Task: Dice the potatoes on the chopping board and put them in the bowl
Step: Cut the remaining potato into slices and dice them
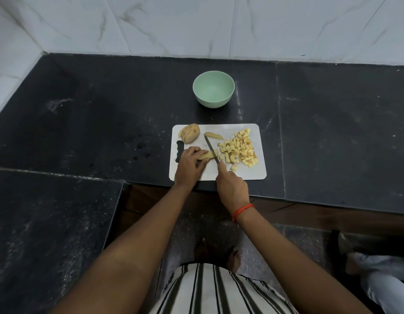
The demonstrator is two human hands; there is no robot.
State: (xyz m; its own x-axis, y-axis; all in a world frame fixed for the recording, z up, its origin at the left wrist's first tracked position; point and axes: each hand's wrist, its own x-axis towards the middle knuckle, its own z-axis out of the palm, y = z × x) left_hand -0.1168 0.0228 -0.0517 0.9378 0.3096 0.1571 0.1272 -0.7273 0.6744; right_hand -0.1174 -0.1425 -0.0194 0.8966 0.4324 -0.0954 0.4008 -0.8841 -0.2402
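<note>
The white chopping board (253, 174) lies just below the centre of the frame, its near edge close to the front edge of the dark stone counter (106, 105), with bare stone to its left and right. Above it, apart from the board, stands the green bowl (213, 101), with nothing between the two. The left hand (189, 162) curls its fingers down on a potato strip (210, 154) at the board's lower left, beside the black handle slot (179, 150). The right hand (231, 186), a red thread (241, 210) on its wrist, grips the knife (212, 150), whose blade runs up the board and meets the strip's right end. The diced potato (239, 150) is heaped on the board's right half, just right of the blade. A sliced potato half (191, 135) sits in the upper left corner and a loose wedge (213, 135) lies near the knife tip. Marble wall tiles (196, 23) close the counter at the top and left.
</note>
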